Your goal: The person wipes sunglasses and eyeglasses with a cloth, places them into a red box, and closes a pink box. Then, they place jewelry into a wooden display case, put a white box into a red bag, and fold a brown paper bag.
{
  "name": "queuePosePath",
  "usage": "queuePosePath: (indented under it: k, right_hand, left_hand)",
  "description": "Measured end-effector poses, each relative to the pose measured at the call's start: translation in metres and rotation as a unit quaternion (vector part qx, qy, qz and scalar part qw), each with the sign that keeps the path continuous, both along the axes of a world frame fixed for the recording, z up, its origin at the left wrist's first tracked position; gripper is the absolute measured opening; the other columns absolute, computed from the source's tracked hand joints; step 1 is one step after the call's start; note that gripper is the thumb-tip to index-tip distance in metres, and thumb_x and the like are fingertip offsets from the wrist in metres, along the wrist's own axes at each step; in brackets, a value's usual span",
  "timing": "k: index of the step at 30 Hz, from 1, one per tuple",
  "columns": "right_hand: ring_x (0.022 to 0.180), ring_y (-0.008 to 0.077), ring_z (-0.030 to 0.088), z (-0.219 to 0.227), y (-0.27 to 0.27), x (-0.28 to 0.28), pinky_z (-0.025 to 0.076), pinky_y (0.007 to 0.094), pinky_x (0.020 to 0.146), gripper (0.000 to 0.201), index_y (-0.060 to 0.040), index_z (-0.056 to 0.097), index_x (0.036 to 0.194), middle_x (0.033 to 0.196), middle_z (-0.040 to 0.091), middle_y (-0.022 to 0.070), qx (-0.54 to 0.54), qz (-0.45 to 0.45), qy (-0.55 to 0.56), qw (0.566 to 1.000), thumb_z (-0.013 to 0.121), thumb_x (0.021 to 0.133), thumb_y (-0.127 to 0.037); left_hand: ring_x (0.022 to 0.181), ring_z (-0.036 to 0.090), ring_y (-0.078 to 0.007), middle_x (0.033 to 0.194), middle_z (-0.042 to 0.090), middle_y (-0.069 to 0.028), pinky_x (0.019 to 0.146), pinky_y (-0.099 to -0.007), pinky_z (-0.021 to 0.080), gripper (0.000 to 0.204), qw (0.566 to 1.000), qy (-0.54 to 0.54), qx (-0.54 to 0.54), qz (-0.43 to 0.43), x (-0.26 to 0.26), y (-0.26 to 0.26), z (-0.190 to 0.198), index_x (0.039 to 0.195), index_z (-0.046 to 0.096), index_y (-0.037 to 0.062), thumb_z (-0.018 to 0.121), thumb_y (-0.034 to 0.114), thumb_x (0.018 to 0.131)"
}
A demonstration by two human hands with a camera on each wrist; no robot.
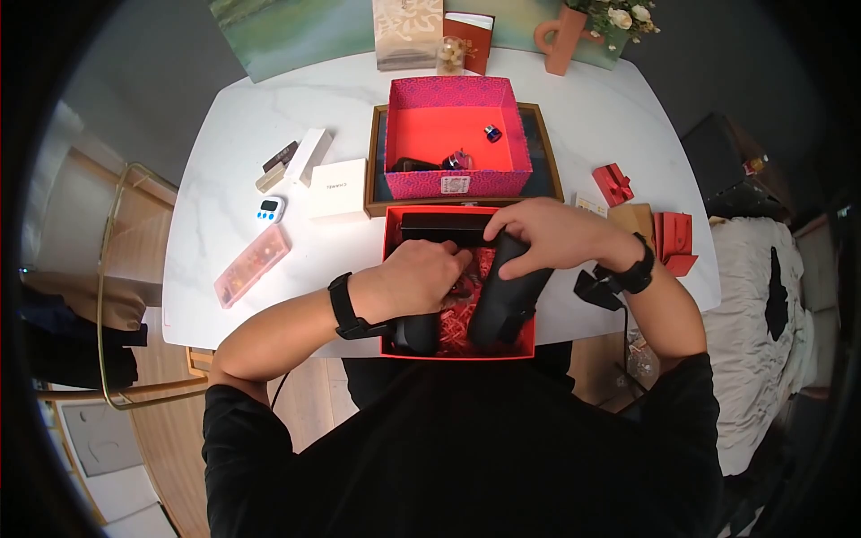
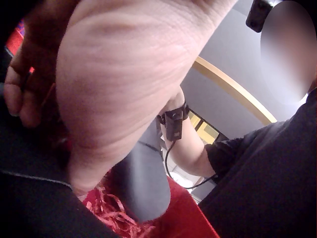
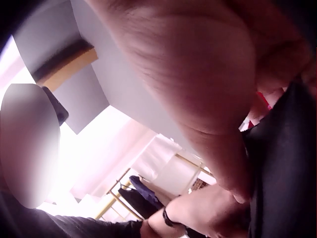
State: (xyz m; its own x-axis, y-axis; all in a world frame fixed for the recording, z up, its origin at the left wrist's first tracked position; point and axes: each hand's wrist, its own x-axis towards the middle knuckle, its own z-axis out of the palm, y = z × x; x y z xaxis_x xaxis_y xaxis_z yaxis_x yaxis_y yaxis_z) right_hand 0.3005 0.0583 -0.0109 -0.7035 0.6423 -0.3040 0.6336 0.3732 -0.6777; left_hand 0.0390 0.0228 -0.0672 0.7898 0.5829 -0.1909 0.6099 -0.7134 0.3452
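Observation:
My right hand [image 1: 560, 235] grips the upper end of a long black padded case [image 1: 509, 296], thumb on top of it. The case lies tilted along the right side of an open red box [image 1: 532, 345]. My left hand [image 1: 417, 273] reaches down into the box, over red shredded paper [image 1: 459, 325]. A second black case [image 1: 415, 334] lies under its wrist. The left thumb [image 2: 86, 173] goes down beside this case, among the shreds [image 2: 116, 210]. What the left fingers hold is hidden, so I cannot tell. A flat black box [image 1: 444, 226] lies along the far inner wall.
Beyond the box, a patterned pink box [image 1: 456, 186] holding small items stands on a framed tray [image 1: 375, 152]. White boxes [image 1: 339, 188], a timer [image 1: 269, 209] and a pink case [image 1: 253, 266] lie left. Small red boxes [image 1: 673, 235] lie right. A vase [image 1: 562, 40] stands behind.

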Motion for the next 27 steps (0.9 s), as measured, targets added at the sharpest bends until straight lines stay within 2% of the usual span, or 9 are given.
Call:
queuePosePath:
  k: [2, 11, 14, 15, 17, 19, 21, 23, 27]
  right_hand:
    - [0.083, 0.0128, 0.067, 0.027, 0.002, 0.006, 0.054, 0.0303, 0.074, 0.042, -0.0002, 0.073, 0.119, 0.093, 0.074, 0.0073, -0.039, -0.02, -0.001, 0.999, 0.089, 0.086, -0.019]
    - [0.089, 0.0105, 0.071, 0.045, -0.051, 0.039, 0.057, 0.0262, 0.079, 0.027, 0.0019, 0.078, 0.114, 0.097, 0.075, 0.0058, -0.043, -0.205, 0.19, 0.959, 0.084, 0.089, -0.005]
    - [0.094, 0.0142, 0.068, 0.026, -0.08, 0.036, 0.054, 0.0284, 0.077, 0.031, -0.0004, 0.078, 0.116, 0.103, 0.07, 0.0066, 0.136, -0.276, 0.242, 0.92, 0.086, 0.086, -0.002]
    - [0.092, 0.0167, 0.067, 0.015, -0.089, 0.031, 0.053, 0.0297, 0.076, 0.035, -0.0029, 0.079, 0.118, 0.1, 0.068, 0.0071, 0.188, -0.274, 0.256, 0.908, 0.087, 0.085, -0.003]
    - [0.091, 0.0176, 0.067, 0.003, -0.114, 0.019, 0.054, 0.0294, 0.076, 0.038, -0.0049, 0.08, 0.121, 0.102, 0.067, 0.0072, 0.207, -0.315, 0.232, 0.897, 0.089, 0.084, -0.003]
    - [0.092, 0.0178, 0.069, -0.009, -0.134, 0.009, 0.056, 0.0296, 0.077, 0.042, -0.0065, 0.079, 0.123, 0.106, 0.066, 0.0074, 0.212, -0.32, 0.238, 0.892, 0.091, 0.083, -0.005]
    - [0.089, 0.0165, 0.069, -0.011, -0.145, 0.007, 0.058, 0.0295, 0.076, 0.042, -0.0065, 0.079, 0.124, 0.108, 0.066, 0.0082, 0.196, -0.305, 0.226, 0.904, 0.093, 0.084, -0.007]
    - [0.086, 0.0143, 0.069, -0.027, -0.151, 0.015, 0.059, 0.03, 0.075, 0.041, -0.0062, 0.078, 0.124, 0.108, 0.066, 0.0087, 0.032, -0.241, 0.308, 0.92, 0.093, 0.086, -0.01]
    - [0.086, 0.0146, 0.069, -0.042, -0.155, 0.021, 0.059, 0.0301, 0.073, 0.045, -0.0046, 0.077, 0.125, 0.107, 0.069, 0.0068, 0.094, -0.232, 0.225, 0.942, 0.094, 0.083, -0.007]
  left_hand:
    - [0.102, 0.073, -0.042, 0.11, 0.07, -0.0185, 0.087, -0.0499, 0.061, 0.074, 1.0, 0.01, -0.005, -0.002, 0.0, 0.001, 0.003, 0.142, 0.061, 0.0016, 0.091, 0.03, 0.081]
    - [0.116, 0.07, -0.0437, 0.125, 0.071, -0.0231, 0.099, -0.049, 0.057, 0.08, 0.99, -0.129, -0.008, -0.055, -0.004, 0.03, 0.054, 0.145, 0.059, -0.0023, 0.094, 0.031, 0.08]
    - [0.109, 0.072, -0.0426, 0.12, 0.075, -0.0217, 0.097, -0.0473, 0.056, 0.067, 0.956, -0.164, -0.231, -0.072, 0.021, 0.044, 0.074, 0.138, 0.065, 0.0026, 0.092, 0.025, 0.081]
    - [0.109, 0.072, -0.0426, 0.12, 0.075, -0.0217, 0.097, -0.0473, 0.056, 0.067, 0.956, -0.164, -0.231, -0.076, 0.026, 0.052, 0.071, 0.138, 0.065, 0.0026, 0.092, 0.025, 0.081]
    - [0.106, 0.072, -0.0437, 0.102, 0.077, -0.021, 0.093, -0.0476, 0.055, 0.045, 0.953, -0.187, -0.186, -0.148, 0.034, 0.066, 0.057, 0.124, 0.072, 0.0024, 0.089, 0.019, 0.086]
    - [0.105, 0.072, -0.0397, 0.107, 0.077, -0.0161, 0.094, -0.0468, 0.055, 0.038, 0.959, -0.162, -0.175, -0.153, 0.04, 0.068, 0.049, 0.117, 0.073, 0.0054, 0.087, 0.012, 0.082]
    - [0.1, 0.073, -0.0361, 0.098, 0.075, -0.0121, 0.094, -0.0437, 0.054, 0.032, 0.96, -0.128, -0.005, -0.251, 0.045, 0.069, 0.046, 0.11, 0.076, 0.0062, 0.084, 0.01, 0.079]
    - [0.098, 0.073, -0.0346, 0.095, 0.075, -0.0109, 0.094, -0.0431, 0.054, 0.026, 0.954, -0.095, 0.021, -0.285, 0.054, 0.065, 0.047, 0.106, 0.077, 0.0066, 0.08, 0.011, 0.08]
    - [0.098, 0.073, -0.0323, 0.091, 0.075, -0.0102, 0.095, -0.0437, 0.055, 0.014, 0.94, -0.047, 0.084, -0.328, 0.075, 0.053, 0.042, 0.095, 0.079, 0.0073, 0.07, 0.013, 0.085]
